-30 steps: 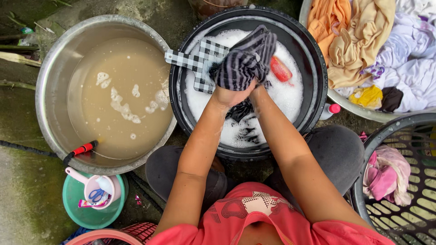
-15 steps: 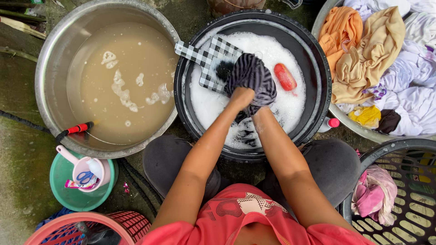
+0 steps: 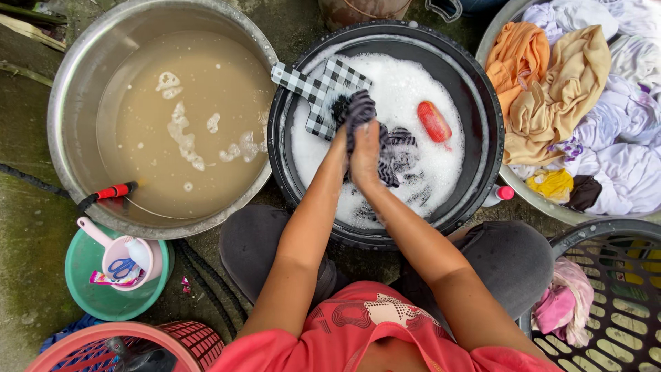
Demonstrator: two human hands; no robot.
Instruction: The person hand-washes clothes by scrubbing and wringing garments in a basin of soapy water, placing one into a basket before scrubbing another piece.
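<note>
My left hand (image 3: 338, 143) and my right hand (image 3: 365, 153) are pressed together over a black basin (image 3: 484, 103) full of white suds. Both grip a bunched dark striped cloth (image 3: 358, 110), and the rest of it (image 3: 399, 148) trails into the foam to the right. The bunch lies against a black-and-white checkered board (image 3: 322, 81) that leans on the basin's left rim. A red oval object (image 3: 435, 121) floats in the suds to the right of my hands.
A large metal basin (image 3: 69, 89) of murky brown water stands at left, with a red-tipped hose (image 3: 110, 191) on its rim. Below are a green bowl (image 3: 82, 293) holding a pink scoop (image 3: 124, 256) and a red basket (image 3: 196, 341). Piled laundry (image 3: 571, 89) and a black basket (image 3: 623, 238) stand at right.
The striped cloth, held up in a big bundle a second ago, has come down into the suds. My hands have shifted left toward the checkered board, and more cloth now lies spread in the foam.
</note>
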